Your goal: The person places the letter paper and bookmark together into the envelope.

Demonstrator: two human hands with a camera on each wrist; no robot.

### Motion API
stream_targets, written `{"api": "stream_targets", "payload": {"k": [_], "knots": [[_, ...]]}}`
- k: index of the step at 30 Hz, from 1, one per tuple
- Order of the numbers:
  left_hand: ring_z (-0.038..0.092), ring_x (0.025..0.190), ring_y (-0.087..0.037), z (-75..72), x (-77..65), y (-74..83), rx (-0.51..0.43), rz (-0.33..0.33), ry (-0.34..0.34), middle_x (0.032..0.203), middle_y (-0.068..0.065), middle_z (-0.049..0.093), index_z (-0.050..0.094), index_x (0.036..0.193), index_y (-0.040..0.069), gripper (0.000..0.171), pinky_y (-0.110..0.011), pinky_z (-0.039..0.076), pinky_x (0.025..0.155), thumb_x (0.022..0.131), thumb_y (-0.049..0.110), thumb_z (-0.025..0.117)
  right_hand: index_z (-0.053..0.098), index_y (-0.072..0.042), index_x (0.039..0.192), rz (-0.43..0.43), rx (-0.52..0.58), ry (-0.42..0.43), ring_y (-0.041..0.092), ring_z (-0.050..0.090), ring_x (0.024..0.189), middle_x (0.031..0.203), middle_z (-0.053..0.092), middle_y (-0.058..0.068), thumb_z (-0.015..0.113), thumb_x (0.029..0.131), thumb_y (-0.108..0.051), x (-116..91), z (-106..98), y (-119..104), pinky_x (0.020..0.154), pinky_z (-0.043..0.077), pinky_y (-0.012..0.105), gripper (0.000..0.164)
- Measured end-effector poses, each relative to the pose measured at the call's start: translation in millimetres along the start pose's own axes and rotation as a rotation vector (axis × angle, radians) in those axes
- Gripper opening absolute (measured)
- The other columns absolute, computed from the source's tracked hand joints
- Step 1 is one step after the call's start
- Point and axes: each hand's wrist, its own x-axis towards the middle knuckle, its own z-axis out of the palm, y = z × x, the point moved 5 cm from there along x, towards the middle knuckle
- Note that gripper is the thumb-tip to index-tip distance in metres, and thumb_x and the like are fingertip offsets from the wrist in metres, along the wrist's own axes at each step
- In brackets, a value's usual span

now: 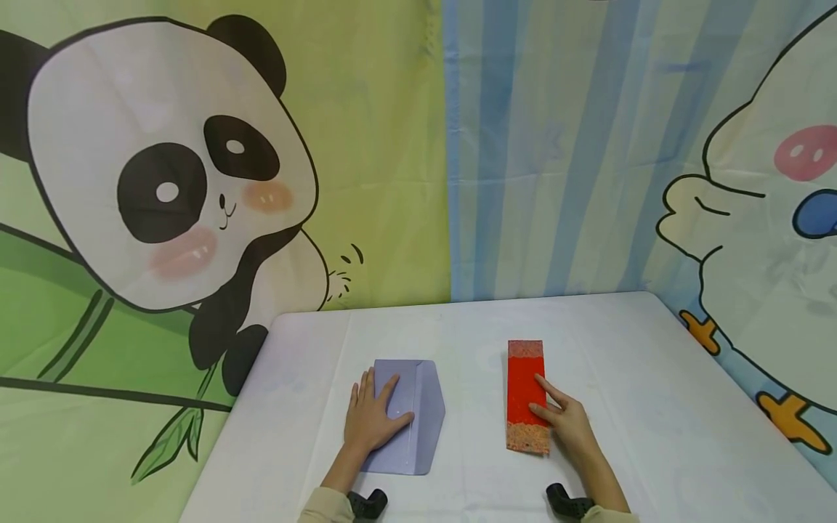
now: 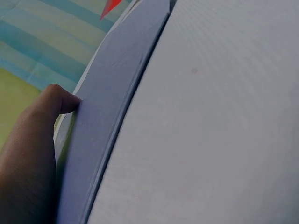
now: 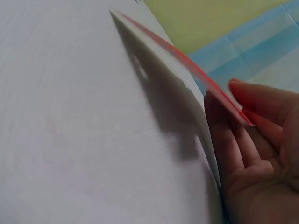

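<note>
Beige sleeves (image 1: 328, 507) lead to splayed left hand (image 1: 369, 420), right hand (image 1: 570, 423) pinching red strip (image 1: 525, 388).

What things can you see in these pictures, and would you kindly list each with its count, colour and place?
tabletop: one, white, lower head view
envelope: one, pale purple, on the tabletop
paper strip: one, red with orange-gold ends, right of the envelope
green backdrop: one, yellow-green, behind left
panda print: one, black and white, on the green backdrop
striped backdrop: one, blue and cream, behind right
cartoon figure: one, white, right edge
wrist devices: two, black, one per wrist
sleeves: two, beige, bottom edge
left hand: one, bare, on the envelope
right hand: one, bare, pinching the paper strip
</note>
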Motion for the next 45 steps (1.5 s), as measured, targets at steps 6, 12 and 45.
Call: {"api": "stream_targets", "payload": {"k": [6,12,45], "knots": [[0.022,0.132,-0.037,-0.1,0.6,0.7,0.015,-0.005,-0.025,0.143,-0.023,0.025,0.044,0.133,0.027,0.085,-0.051,0.018,0.105,0.063,0.074,0.053,0.039,-0.019,0.137,-0.036,0.020,-0.079,0.028,0.041,0.123,0.145,0.026,0.016,0.068,0.078,-0.013,-1.4,6.9,-1.0,0.089,0.044,0.026,0.066],[0.020,0.133,-0.036,-1.4,1.0,1.1,0.010,-0.014,-0.038,0.144,-0.022,0.023,0.043,0.134,0.027,0.085,-0.050,0.016,0.106,0.063,0.074,0.053,0.048,-0.014,0.131,-0.116,0.007,-0.086,0.036,0.035,0.125,0.128,0.040,0.017,0.062,0.078,0.000,-2.8,8.4,-5.9,0.092,0.041,0.026,0.056],[0.021,0.133,-0.037,-1.4,1.9,0.3,0.011,-0.014,-0.036,0.143,-0.023,0.024,0.043,0.134,0.027,0.086,-0.050,0.017,0.105,0.063,0.074,0.053,0.033,-0.014,0.140,-0.180,0.178,-0.299,0.018,0.053,0.111,0.144,0.025,0.017,0.068,0.076,-0.005,-4.9,25.1,-7.1,0.081,0.049,0.025,0.073]]}}
